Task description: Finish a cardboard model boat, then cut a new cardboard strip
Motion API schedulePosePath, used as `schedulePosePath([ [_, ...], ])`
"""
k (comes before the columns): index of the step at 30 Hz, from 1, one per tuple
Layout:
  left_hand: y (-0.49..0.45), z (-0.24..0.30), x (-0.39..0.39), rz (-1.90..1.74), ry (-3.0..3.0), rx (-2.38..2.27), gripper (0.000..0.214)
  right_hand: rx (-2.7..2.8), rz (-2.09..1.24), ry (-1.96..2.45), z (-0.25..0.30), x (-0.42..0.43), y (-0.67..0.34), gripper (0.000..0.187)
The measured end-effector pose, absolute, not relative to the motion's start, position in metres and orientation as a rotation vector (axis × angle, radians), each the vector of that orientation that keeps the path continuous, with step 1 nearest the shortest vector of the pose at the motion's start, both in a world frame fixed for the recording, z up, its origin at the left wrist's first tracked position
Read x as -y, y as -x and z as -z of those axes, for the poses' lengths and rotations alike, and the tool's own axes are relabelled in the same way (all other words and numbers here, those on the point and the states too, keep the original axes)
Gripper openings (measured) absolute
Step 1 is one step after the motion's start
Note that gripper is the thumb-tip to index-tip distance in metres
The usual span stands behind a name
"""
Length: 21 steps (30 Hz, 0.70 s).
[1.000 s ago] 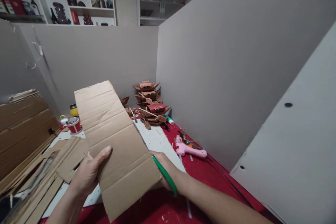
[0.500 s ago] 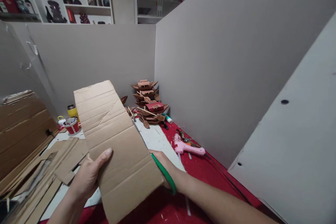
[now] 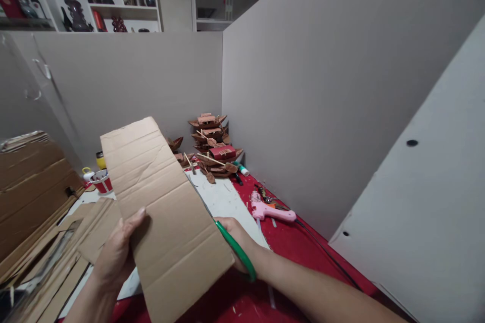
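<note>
A long piece of cardboard (image 3: 170, 222) with crosswise creases is held up at a slant in front of me. My left hand (image 3: 121, 245) grips its left edge, thumb on the face and fingers hidden behind. At the right edge, my right hand (image 3: 237, 239) is closed around scissors with a green handle (image 3: 237, 251). Most of the scissors, blades included, and several right-hand fingers lie behind the cardboard, so I cannot tell whether the blades touch it.
Small wooden model boats (image 3: 214, 149) are stacked in the far corner. A pink glue gun (image 3: 271, 211) lies right on the red cloth (image 3: 291, 247). Cardboard strips (image 3: 60, 257) spread out at left, near a red and white cup (image 3: 101, 181). Grey partitions (image 3: 303, 86) enclose the table.
The cardboard and my left hand have shifted slightly to the left. My right hand with the scissors has stayed nearly in place.
</note>
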<state>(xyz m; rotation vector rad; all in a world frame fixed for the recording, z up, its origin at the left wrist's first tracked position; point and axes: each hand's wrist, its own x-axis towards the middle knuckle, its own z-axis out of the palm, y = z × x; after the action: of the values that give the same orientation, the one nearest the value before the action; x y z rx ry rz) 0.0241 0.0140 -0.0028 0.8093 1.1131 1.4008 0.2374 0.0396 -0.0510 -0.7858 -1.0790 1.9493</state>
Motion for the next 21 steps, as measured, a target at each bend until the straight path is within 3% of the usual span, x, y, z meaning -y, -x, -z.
schedulePosePath([
  [8,-0.029,0.005,-0.017,-1.421,-0.867,-1.164,0.073,1.671,-1.470,0.827,0.058,-0.050,-0.257,0.030],
  [16,-0.031,0.005,-0.017,-1.415,-0.852,-1.153,0.073,1.127,-2.046,0.840,0.052,-0.042,-0.243,0.038],
  [21,-0.029,0.007,-0.016,-1.407,-0.859,-1.164,0.072,1.269,-1.865,0.836,0.060,-0.045,-0.247,0.033],
])
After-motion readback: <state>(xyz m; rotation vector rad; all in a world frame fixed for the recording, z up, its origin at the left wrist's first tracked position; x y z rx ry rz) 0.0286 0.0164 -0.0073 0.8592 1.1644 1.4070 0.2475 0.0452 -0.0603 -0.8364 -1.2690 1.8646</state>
